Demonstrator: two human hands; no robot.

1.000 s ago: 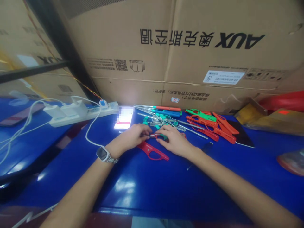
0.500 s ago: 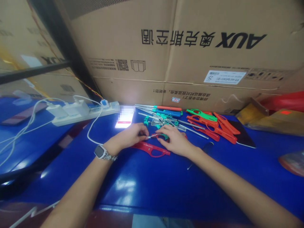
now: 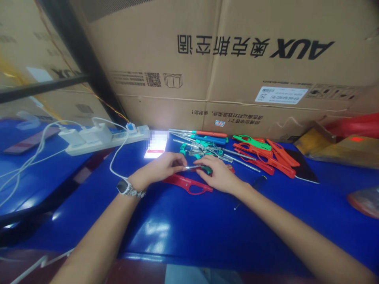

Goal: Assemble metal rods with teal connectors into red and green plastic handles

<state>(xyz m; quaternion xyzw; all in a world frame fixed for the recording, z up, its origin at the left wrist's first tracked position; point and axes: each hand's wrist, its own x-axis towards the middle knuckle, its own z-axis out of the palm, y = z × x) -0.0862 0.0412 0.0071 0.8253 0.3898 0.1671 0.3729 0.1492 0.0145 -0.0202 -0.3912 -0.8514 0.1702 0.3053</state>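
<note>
Between my hands is a partly opened red utility lighter [image 3: 192,168] with a silver metal end and a green part inside. My left hand [image 3: 167,165] is closed, pinching the metal end between thumb and fingers. My right hand [image 3: 220,173] curls over the other end, thumb and fingers on the green part [image 3: 208,170]; its palm hides some of it. Just below lies a loose red lighter shell half [image 3: 188,184] with an oval trigger opening. A thin screwdriver [image 3: 259,181] lies under my right forearm.
Behind my hands are piled metal lighter tubes with teal parts [image 3: 204,145]. Orange and green shells [image 3: 263,156] lie at right, partly over a dark tablet-like slab [image 3: 304,169]. A lit phone [image 3: 155,146], a power strip [image 3: 118,141] and white cables stand left; a large carton [image 3: 237,79] backs the table.
My right thumb and fingers have shifted slightly over the green part. Both hands stay at nearly the same place, and the view has moved a little.
</note>
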